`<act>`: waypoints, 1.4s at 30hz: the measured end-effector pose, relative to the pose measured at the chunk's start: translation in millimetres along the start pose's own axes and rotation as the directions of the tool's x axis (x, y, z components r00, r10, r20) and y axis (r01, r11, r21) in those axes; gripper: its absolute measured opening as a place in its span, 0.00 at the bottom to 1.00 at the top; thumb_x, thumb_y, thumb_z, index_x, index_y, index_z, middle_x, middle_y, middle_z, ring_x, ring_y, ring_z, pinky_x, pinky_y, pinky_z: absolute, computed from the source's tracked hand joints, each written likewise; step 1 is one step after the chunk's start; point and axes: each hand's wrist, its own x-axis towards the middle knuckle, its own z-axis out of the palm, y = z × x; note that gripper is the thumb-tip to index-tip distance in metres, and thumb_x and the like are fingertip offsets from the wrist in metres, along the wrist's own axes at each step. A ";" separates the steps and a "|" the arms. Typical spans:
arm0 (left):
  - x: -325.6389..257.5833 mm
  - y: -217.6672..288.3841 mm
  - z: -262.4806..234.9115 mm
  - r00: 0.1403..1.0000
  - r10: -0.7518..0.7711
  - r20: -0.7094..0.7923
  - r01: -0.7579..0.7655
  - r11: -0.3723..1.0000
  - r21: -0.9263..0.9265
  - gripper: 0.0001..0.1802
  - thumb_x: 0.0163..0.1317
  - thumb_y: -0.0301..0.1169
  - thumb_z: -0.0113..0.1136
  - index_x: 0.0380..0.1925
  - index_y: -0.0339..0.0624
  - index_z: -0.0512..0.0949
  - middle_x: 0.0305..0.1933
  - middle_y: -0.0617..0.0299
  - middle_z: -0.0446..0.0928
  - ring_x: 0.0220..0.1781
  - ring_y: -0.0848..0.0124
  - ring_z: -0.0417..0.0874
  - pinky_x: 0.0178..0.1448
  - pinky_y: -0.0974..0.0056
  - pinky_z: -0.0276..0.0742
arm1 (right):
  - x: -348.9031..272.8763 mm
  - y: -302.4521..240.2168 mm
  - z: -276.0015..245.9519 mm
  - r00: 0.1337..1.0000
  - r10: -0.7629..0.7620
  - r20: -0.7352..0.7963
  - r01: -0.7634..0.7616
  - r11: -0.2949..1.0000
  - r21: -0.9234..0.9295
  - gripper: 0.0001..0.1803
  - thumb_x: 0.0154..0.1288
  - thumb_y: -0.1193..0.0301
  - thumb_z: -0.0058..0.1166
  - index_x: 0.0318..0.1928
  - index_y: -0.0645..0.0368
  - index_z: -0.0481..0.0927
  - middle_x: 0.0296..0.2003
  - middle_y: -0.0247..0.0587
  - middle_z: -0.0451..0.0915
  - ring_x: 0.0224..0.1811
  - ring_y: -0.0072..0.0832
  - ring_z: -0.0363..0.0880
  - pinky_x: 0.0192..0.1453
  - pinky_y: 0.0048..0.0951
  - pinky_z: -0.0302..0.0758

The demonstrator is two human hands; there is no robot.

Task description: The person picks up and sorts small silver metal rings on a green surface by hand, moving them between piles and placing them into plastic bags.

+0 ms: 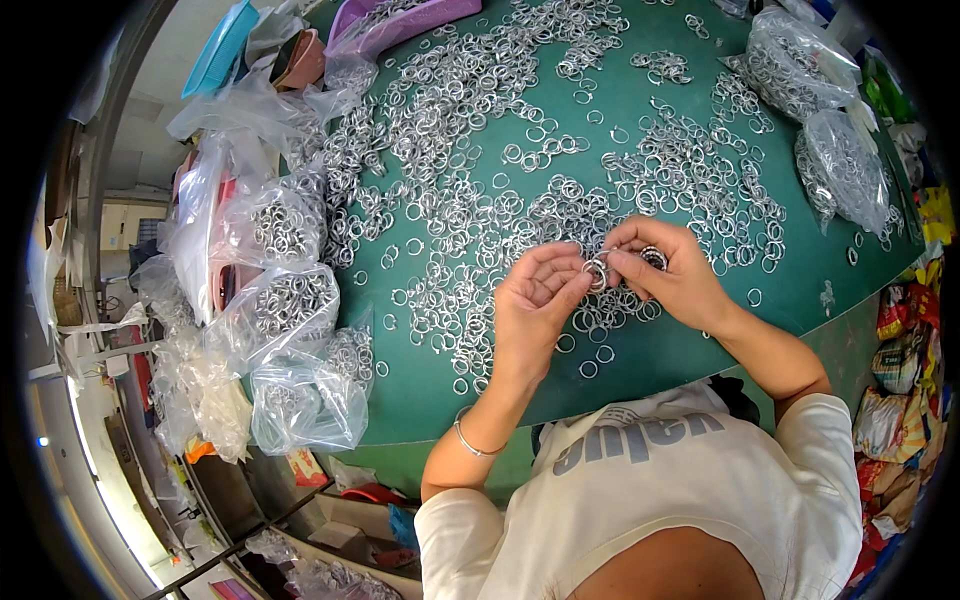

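Both my hands meet above a spread of loose silver metal rings (455, 215) on the green table (400, 400). My left hand (535, 300) pinches a silver ring (597, 272) between thumb and fingers. Close against it, my right hand (670, 275) has thumb and forefinger at the same ring's edge. A stack of rings (654, 258) is tucked in the curled fingers of that right hand. Fingers cover part of both, so fine detail on the rings is hidden. More rings lie in a heap directly beneath the hands.
Clear plastic bags of rings (295, 300) line the table's left side. Other filled bags (800, 65) sit at the far right. A purple tray (410, 25) with rings stands at the back, near a blue basin (220, 45). Colourful packages (895, 390) are piled beyond the right edge.
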 end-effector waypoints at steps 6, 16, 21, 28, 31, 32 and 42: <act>-0.5 -6.4 -1.6 0.991 0.133 0.001 -0.128 0.949 0.289 0.09 0.54 0.17 0.55 0.37 0.32 0.73 0.35 0.61 0.75 0.38 0.78 0.76 0.42 0.76 0.72 | -1.2 5.7 2.7 0.970 -0.243 -0.014 0.233 0.941 -0.245 0.06 0.58 0.75 0.51 0.34 0.66 0.74 0.26 0.38 0.76 0.27 0.23 0.75 0.33 0.24 0.71; 4.2 0.5 -8.9 0.958 -0.217 0.189 0.259 0.938 -0.231 0.09 0.60 0.26 0.50 0.38 0.32 0.73 0.33 0.60 0.75 0.33 0.74 0.75 0.39 0.70 0.74 | -0.4 13.5 5.2 0.852 -0.523 0.025 0.481 0.763 -0.433 0.04 0.55 0.78 0.51 0.33 0.64 0.73 0.24 0.43 0.74 0.23 0.36 0.74 0.28 0.28 0.69; 4.0 5.6 -8.3 0.932 -0.277 0.233 0.319 0.932 -0.169 0.10 0.61 0.27 0.48 0.40 0.33 0.73 0.31 0.61 0.74 0.33 0.73 0.76 0.38 0.70 0.75 | -1.4 16.1 5.7 0.837 -0.546 0.028 0.510 0.761 -0.400 0.03 0.57 0.77 0.49 0.32 0.65 0.73 0.23 0.43 0.73 0.22 0.34 0.74 0.24 0.26 0.68; -6.6 -5.0 11.0 0.942 0.331 0.061 -0.325 0.848 0.418 0.10 0.58 0.23 0.54 0.39 0.31 0.73 0.32 0.59 0.75 0.36 0.72 0.78 0.36 0.72 0.75 | -4.3 0.2 3.6 1.000 0.012 0.020 -0.012 1.000 -0.002 0.07 0.61 0.73 0.48 0.31 0.66 0.71 0.22 0.34 0.74 0.23 0.18 0.71 0.25 0.23 0.68; -3.6 -9.0 -1.1 0.882 0.442 0.164 -0.447 0.674 0.588 0.08 0.56 0.22 0.55 0.35 0.30 0.75 0.34 0.57 0.76 0.36 0.72 0.78 0.37 0.72 0.76 | -4.2 0.9 1.8 0.993 0.114 0.040 -0.115 0.993 0.025 0.08 0.61 0.72 0.48 0.33 0.66 0.71 0.21 0.33 0.72 0.23 0.18 0.69 0.27 0.25 0.68; -2.9 -8.4 -3.4 0.871 0.453 0.192 -0.470 0.649 0.599 0.07 0.56 0.23 0.56 0.34 0.29 0.75 0.35 0.56 0.76 0.36 0.72 0.78 0.38 0.72 0.76 | -4.0 1.8 1.6 0.992 0.124 0.037 -0.125 0.992 0.010 0.08 0.62 0.72 0.48 0.33 0.66 0.70 0.20 0.34 0.71 0.24 0.18 0.69 0.27 0.25 0.67; -2.2 -7.7 -15.3 0.992 -0.093 0.087 0.097 0.995 -0.039 0.07 0.58 0.21 0.51 0.32 0.28 0.77 0.31 0.55 0.77 0.32 0.69 0.80 0.40 0.69 0.77 | -3.8 14.9 7.4 0.889 -0.449 0.089 0.444 0.800 -0.404 0.04 0.60 0.75 0.46 0.34 0.64 0.70 0.25 0.45 0.70 0.24 0.38 0.70 0.28 0.30 0.66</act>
